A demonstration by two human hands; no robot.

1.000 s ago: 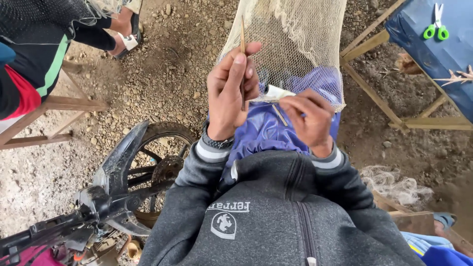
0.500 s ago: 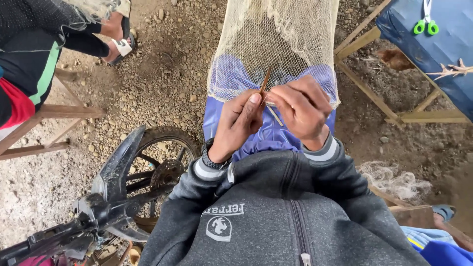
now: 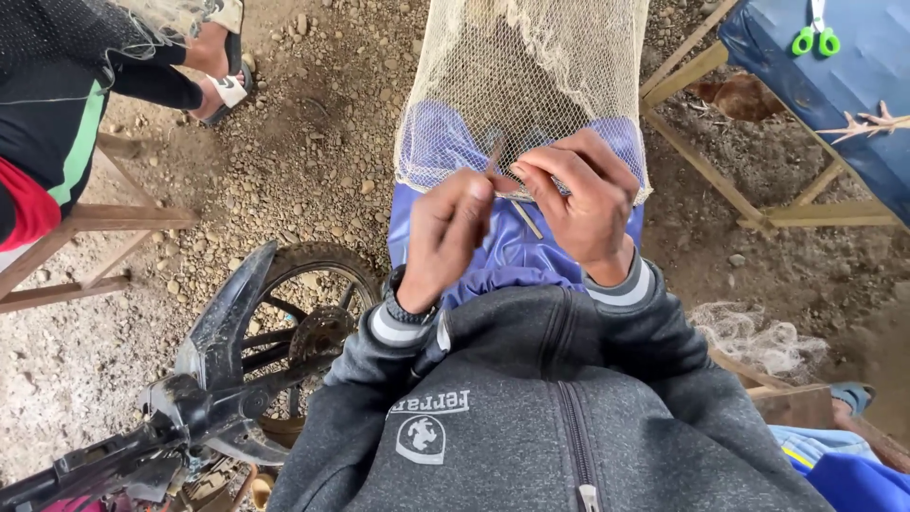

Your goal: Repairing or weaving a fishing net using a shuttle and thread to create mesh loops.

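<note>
Looking down from the head camera, the left hand (image 3: 445,232) pinched a thin brown stick-like netting tool (image 3: 493,156) between thumb and fingers. The right hand (image 3: 578,194) had its fingers curled tight on the lower edge of the pale beige mesh fishing net (image 3: 531,66), just beside the left hand. The net hung down over the person's lap, on shiny blue-purple shorts (image 3: 502,251).

Room to move was small on the left, where a muddy black motorbike wheel (image 3: 313,322) stood near the left elbow. A wooden bench frame (image 3: 85,223) sat further left. On the right, a blue cloth-covered table (image 3: 853,85) held green-handled scissors (image 3: 815,33), well apart from the hands.

The top of the net was cut off by the picture edge. The tool's tip was hard to see against the mesh. Another person's sandalled foot (image 3: 223,76) showed at the top left.
</note>
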